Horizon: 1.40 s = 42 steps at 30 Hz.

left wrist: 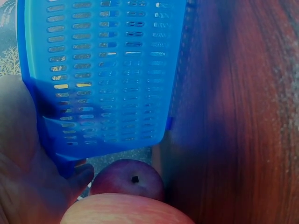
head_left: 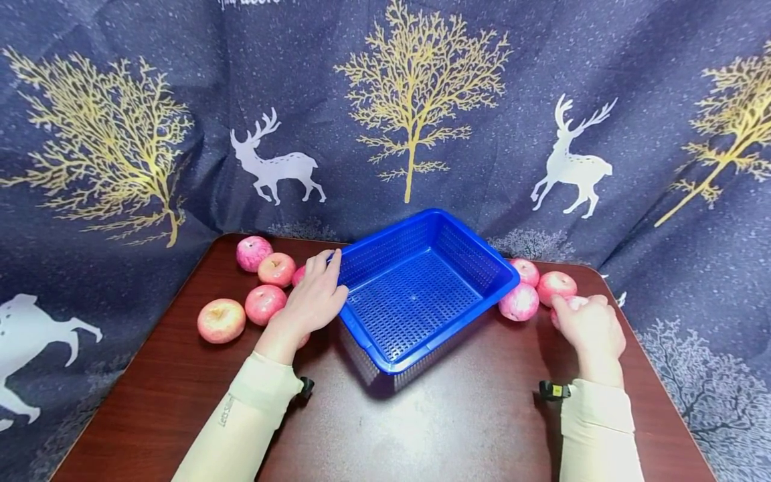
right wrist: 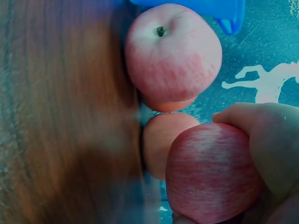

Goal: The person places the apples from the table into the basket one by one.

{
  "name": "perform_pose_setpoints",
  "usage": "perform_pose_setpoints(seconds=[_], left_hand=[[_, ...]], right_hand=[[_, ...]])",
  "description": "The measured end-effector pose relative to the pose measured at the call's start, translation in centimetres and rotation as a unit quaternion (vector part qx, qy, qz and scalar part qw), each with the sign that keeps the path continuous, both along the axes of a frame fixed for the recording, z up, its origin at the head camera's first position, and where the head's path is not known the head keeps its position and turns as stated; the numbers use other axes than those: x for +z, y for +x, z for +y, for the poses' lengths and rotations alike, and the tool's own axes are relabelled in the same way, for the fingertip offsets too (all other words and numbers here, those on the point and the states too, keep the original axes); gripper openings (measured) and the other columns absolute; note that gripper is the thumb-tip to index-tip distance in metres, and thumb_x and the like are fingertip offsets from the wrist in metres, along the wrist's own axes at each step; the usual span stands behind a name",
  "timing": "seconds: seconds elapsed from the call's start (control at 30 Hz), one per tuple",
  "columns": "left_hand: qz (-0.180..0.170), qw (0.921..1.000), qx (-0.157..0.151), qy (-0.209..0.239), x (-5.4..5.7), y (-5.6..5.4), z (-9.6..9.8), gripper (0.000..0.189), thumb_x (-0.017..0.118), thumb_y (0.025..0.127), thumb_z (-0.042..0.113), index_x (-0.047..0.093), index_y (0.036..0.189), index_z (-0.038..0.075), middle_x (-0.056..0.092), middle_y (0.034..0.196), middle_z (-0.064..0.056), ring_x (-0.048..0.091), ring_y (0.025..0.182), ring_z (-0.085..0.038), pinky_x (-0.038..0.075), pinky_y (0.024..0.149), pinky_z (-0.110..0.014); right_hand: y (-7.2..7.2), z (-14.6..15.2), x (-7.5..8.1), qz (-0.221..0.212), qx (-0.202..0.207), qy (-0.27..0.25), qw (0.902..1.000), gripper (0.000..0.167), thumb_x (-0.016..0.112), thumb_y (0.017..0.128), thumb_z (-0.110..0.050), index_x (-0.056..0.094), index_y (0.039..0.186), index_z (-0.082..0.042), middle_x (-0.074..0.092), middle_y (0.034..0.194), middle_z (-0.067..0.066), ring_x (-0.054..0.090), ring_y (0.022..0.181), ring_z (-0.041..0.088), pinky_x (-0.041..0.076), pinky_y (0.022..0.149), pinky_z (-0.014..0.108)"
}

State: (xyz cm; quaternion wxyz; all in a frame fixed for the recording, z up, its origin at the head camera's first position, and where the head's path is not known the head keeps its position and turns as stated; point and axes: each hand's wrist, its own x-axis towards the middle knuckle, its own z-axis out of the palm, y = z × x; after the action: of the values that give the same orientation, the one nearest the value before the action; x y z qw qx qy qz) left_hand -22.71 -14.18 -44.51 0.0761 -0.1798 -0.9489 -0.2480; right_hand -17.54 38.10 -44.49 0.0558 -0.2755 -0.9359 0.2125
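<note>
A blue plastic basket [head_left: 415,298] with perforated walls and floor sits at an angle in the middle of the table, with nothing inside. My left hand [head_left: 316,291] grips its rim at the left corner, and the left wrist view shows the hand beside the basket's slotted wall [left wrist: 107,93]. On the right, my right hand [head_left: 593,328] holds a red apple [right wrist: 212,175], its fingers round the fruit. Close to that hand are three more apples: a pink one [head_left: 519,302], one behind it [head_left: 525,273] and a red one [head_left: 557,288].
Several apples lie left of the basket, among them a yellowish one [head_left: 221,321], a red one [head_left: 265,304] and a dark pink one [head_left: 254,254]; my left arm partly hides others. A dark patterned cloth [head_left: 373,134] hangs behind the brown table [head_left: 470,415].
</note>
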Motion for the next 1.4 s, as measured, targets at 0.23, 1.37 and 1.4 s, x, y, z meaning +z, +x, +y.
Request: perform_pose_setpoints(seconds=[0.23,1.37,1.4], left_hand=[[0.0,1.0,0.002,-0.006,-0.2,-0.2,0.0,0.079,0.051,0.101,0.023,0.031,0.17,-0.009,0.031,0.173,-0.028,0.031,0.158,-0.046,0.037,0.124,-0.061],[0.005,0.9999,0.007,-0.008,-0.3,-0.2,0.0,0.079,0.056,0.101,0.022,0.032,0.171,-0.008,0.033,0.172,-0.028,0.033,0.156,-0.046,0.04,0.122,-0.061],[0.004,0.9999,0.008,-0.008,-0.3,-0.2,0.0,0.08,0.057,0.101,0.022,0.032,0.171,-0.007,0.033,0.172,-0.028,0.033,0.156,-0.046,0.04,0.122,-0.061]], right_hand=[[0.1,-0.9,1.0,0.043,-0.007,-0.004,0.9991,0.096,0.051,0.1,-0.074,0.054,0.137,0.015,0.059,0.136,0.045,0.06,0.119,0.065,0.05,0.088,0.074],[0.6,-10.2,4.8,0.202,0.088,0.017,0.9752,0.074,0.068,0.1,-0.058,0.061,0.146,0.0,0.064,0.139,0.03,0.062,0.126,0.055,0.048,0.099,0.073],[0.6,-10.4,4.8,0.204,0.093,0.016,0.9744,0.073,0.069,0.1,-0.057,0.061,0.146,-0.001,0.065,0.139,0.029,0.062,0.126,0.054,0.048,0.099,0.072]])
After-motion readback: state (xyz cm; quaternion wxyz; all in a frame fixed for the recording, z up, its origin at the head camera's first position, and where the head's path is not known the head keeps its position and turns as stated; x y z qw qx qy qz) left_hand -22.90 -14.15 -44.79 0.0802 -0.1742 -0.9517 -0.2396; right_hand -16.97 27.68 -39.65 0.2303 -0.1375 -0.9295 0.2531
